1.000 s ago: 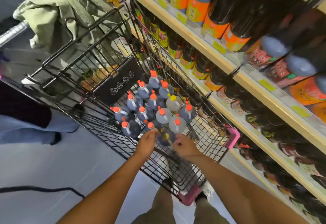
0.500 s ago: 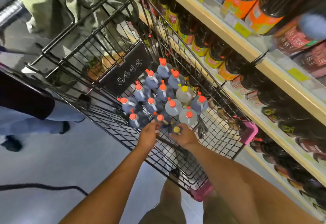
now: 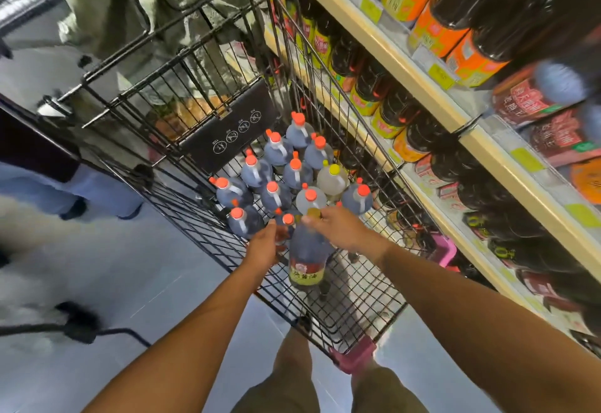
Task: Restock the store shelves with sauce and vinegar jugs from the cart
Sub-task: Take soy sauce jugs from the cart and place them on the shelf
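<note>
A black wire cart (image 3: pixel 367 302) holds several dark sauce jugs with orange caps (image 3: pixel 272 196) and a pale vinegar jug with a yellow cap (image 3: pixel 332 178). My right hand (image 3: pixel 341 229) grips the neck of a dark sauce jug with a yellow label (image 3: pixel 305 261), lifted above the cart floor. My left hand (image 3: pixel 265 245) grips the handle side of an orange-capped jug (image 3: pixel 287 221) beside it; its fingers are partly hidden. Shelves (image 3: pixel 432 94) on the right carry rows of dark bottles.
A green jacket (image 3: pixel 107 6) hangs over the cart's far end. A person's legs and shoes (image 3: pixel 74 198) stand on the grey floor at the left. A black cable (image 3: pixel 78 328) runs across the floor. The cart's pink corner bumper (image 3: pixel 354 355) is near my knees.
My right hand has raised the yellow-labelled sauce jug out of the cluster, so its body and label now show. My left hand stays on the neighbouring jug. The view has shifted closer.
</note>
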Available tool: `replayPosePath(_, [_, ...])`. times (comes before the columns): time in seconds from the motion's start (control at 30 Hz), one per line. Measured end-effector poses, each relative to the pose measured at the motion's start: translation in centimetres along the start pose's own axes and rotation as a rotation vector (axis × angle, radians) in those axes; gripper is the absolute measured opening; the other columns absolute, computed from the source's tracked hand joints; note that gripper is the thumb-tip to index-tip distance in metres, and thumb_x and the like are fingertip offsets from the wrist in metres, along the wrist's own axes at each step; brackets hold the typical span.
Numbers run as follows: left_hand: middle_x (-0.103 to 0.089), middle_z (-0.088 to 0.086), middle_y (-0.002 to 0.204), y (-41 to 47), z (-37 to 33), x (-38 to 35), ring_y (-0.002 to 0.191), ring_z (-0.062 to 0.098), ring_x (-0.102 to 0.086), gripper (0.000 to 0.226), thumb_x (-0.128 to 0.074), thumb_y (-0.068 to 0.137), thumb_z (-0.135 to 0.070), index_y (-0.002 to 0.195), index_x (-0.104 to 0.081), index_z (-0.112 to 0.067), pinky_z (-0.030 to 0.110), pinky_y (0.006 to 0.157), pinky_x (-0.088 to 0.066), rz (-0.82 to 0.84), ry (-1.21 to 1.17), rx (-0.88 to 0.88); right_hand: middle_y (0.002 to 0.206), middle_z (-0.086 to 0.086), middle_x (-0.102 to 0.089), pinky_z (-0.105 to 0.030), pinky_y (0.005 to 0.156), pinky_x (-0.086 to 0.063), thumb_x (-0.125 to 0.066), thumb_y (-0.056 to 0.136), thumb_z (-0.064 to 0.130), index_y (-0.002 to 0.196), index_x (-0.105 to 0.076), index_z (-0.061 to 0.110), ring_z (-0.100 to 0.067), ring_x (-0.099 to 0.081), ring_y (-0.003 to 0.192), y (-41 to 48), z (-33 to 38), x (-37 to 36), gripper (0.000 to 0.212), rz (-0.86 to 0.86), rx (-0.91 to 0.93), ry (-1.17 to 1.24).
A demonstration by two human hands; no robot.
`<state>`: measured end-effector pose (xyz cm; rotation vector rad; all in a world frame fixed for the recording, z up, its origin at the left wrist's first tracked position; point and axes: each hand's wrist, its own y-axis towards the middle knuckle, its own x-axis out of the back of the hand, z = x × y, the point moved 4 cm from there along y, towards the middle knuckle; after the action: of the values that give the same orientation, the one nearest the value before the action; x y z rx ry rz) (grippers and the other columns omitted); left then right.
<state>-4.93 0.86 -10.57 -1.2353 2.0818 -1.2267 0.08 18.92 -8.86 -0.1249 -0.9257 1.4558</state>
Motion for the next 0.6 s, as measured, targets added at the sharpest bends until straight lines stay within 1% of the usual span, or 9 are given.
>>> replayPosePath(0.1, [-0.075, 0.0, 0.101, -0.4, -0.1, -0.4, 0.083, 0.012, -0.069, 0.047, -0.032, 0.108, -0.048, 0.102, -0.071, -0.021, 0.024, 0.06, -0.051, 0.035, -0.076, 0.01, 0.052, 0.011, -0.049, -0.019, 0.061, -0.041, -0.059, 0.097, 0.047, 0.054, -0.056, 0.023, -0.002, -0.05, 0.054, 0.9, 3.3, 1.9, 0.049, 0.033, 0.054, 0.096])
replayPosePath(0.17, [-0.076, 0.004, 0.104, -0.4, -0.2, -0.6, 0.089, 0.017, -0.073, 0.044, -0.038, 0.106, -0.048, 0.113, -0.07, -0.019, 0.027, 0.067, -0.058, 0.079, -0.195, 0.024, 0.058, -0.004, -0.048, -0.038, 0.064, -0.052, -0.061, 0.092, 0.055, 0.062, -0.057, 0.005, -0.021, -0.057, 0.058, 1.3, 5.4, 2.8, 0.058, 0.057, 0.042, 0.194])
replayPosePath(0.2, [-0.076, 0.01, 0.109, -0.4, -0.4, -0.7, 0.096, 0.024, -0.072, 0.045, -0.04, 0.105, -0.048, 0.119, -0.069, -0.016, 0.032, 0.075, -0.059, 0.116, -0.264, 0.017, 0.054, -0.005, -0.045, -0.039, 0.058, -0.052, -0.061, 0.086, 0.064, 0.06, -0.052, 0.004, -0.021, -0.055, 0.052, 1.4, 6.3, 3.2, 0.066, 0.062, 0.023, 0.22])
replayPosePath(0.3, [-0.075, 0.016, 0.11, -0.4, -0.9, -0.4, 0.092, 0.03, -0.072, 0.047, -0.039, 0.105, -0.045, 0.119, -0.069, -0.012, 0.039, 0.081, -0.058, 0.182, -0.385, -0.015, 0.046, 0.005, -0.042, -0.032, 0.056, -0.05, -0.06, 0.082, 0.069, 0.056, -0.042, 0.018, -0.012, -0.05, 0.047, 1.5, 7.7, 3.7, 0.061, 0.053, -0.003, 0.229])
replayPosePath(0.37, [-0.074, 0.018, 0.105, -0.2, -1.1, -0.1, 0.088, 0.032, -0.069, 0.044, -0.039, 0.105, -0.041, 0.117, -0.067, -0.009, 0.039, 0.077, -0.057, 0.178, -0.435, -0.03, 0.064, 0.0, -0.056, -0.036, 0.065, -0.055, -0.055, 0.09, 0.066, 0.068, -0.056, 0.019, -0.017, -0.058, 0.064, 1.7, 7.6, 3.6, 0.052, 0.118, -0.04, 0.342])
replayPosePath(0.43, [-0.069, 0.022, 0.109, 0.0, -0.9, 0.2, 0.089, 0.034, -0.065, 0.049, -0.038, 0.105, -0.042, 0.123, -0.064, -0.005, 0.041, 0.081, -0.054, 0.142, -0.499, -0.032, 0.091, -0.005, -0.067, -0.036, 0.067, -0.058, -0.046, 0.095, 0.066, 0.094, -0.068, 0.021, -0.021, -0.06, 0.075, 2.1, 7.1, 2.8, 0.051, 0.118, -0.181, 0.577])
replayPosePath(0.5, [-0.065, 0.028, 0.119, 0.3, -0.8, 0.7, 0.091, 0.038, -0.065, 0.061, -0.034, 0.105, -0.049, 0.133, -0.059, -0.001, 0.047, 0.088, -0.053, 0.115, -0.572, -0.027, 0.084, -0.006, -0.061, -0.028, 0.057, -0.053, -0.045, 0.102, 0.049, 0.09, -0.064, 0.017, -0.018, -0.053, 0.061, 2.4, 5.6, 1.5, 0.039, 0.024, -0.343, 0.68])
replayPosePath(0.57, [-0.06, 0.032, 0.125, 0.8, -0.8, 1.2, 0.099, 0.042, -0.063, 0.069, -0.029, 0.104, -0.054, 0.139, -0.054, 0.0, 0.056, 0.096, -0.05, 0.104, -0.636, -0.05, 0.078, -0.01, -0.051, -0.026, 0.052, -0.045, -0.047, 0.103, 0.017, 0.077, -0.054, 0.016, -0.016, -0.05, 0.051, 2.1, 3.4, -0.6, 0.028, 0.051, -0.413, 0.473])
replayPosePath(0.6, [-0.06, 0.033, 0.125, 1.0, -0.8, 1.5, 0.103, 0.044, -0.061, 0.071, -0.027, 0.104, -0.055, 0.14, -0.053, 0.001, 0.059, 0.098, -0.048, 0.107, -0.665, -0.057, 0.081, -0.011, -0.051, -0.03, 0.056, -0.049, -0.046, 0.1, 0.008, 0.075, -0.049, 0.019, -0.02, -0.054, 0.057, 1.7, 2.2, -1.9, 0.028, 0.116, -0.392, 0.323])
